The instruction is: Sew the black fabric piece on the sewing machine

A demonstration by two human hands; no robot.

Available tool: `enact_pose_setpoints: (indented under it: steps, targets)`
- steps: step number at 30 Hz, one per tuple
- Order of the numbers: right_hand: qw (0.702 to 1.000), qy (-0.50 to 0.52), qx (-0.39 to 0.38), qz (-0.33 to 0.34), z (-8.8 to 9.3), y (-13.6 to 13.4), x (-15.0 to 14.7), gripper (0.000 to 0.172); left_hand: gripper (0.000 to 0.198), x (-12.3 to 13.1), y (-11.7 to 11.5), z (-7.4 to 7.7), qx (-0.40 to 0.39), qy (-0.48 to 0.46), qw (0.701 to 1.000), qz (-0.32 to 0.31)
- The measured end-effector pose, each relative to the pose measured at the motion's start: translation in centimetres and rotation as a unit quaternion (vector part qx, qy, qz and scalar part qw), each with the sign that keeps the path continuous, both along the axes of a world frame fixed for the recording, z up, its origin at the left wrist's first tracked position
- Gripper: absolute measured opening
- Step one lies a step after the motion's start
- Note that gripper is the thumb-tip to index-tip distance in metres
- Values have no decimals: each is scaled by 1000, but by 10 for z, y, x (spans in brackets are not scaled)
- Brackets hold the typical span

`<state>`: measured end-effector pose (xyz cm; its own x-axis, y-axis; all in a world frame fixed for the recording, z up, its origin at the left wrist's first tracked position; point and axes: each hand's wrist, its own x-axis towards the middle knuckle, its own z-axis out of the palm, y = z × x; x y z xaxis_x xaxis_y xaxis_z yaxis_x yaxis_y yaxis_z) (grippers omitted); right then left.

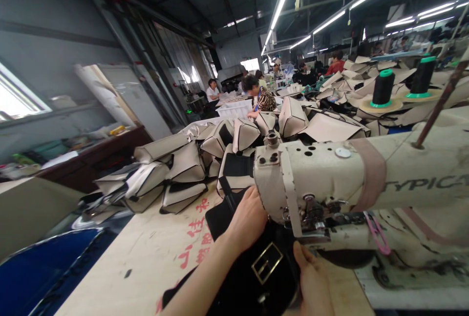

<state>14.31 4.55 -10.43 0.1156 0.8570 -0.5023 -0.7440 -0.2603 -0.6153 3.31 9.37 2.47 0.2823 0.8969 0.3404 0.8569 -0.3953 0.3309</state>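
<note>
Pale wooden tabletop (139, 257) meets a cream metal sewing machine (330, 174), where a black, gold-buckled bag panel (242, 277) lies lower centre — apparently being lined up, the next move calling for steady guiding — left hand (248, 219) bent over it, grip unclear, right hand (314, 277) pinching its edge.

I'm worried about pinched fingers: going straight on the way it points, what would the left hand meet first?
Probably the sewing machine, right by the left hand; depth is unclear.
</note>
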Motion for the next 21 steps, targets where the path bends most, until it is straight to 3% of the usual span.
enact_pose_setpoints:
  steps: [4, 7, 10, 14, 18, 21]
  targets:
    - [1000, 10, -1, 5, 4, -1, 1, 54, 17, -22, -57, -20, -5, -15, 998, 53]
    - [1000, 2, 9, 1, 6, -3, 2, 50, 19, -8, -79, -49, -105, -103, 983, 105]
    - [999, -5, 40, 3, 10, -4, 4, 43, 25, 28, -68, -66, -214, -176, 955, 110]
    - [997, 19, 67, 28, 10, -3, 7, 36, 40, 62, -39, -65, -209, -137, 946, 205]
    - [997, -3, 69, 21, 4, -1, 7, 34, 40, 62, -30, -67, -206, -87, 944, 242]
    - [998, -14, 59, 7, 0, -1, 4, 39, 45, 55, -28, -79, -202, -124, 943, 233]
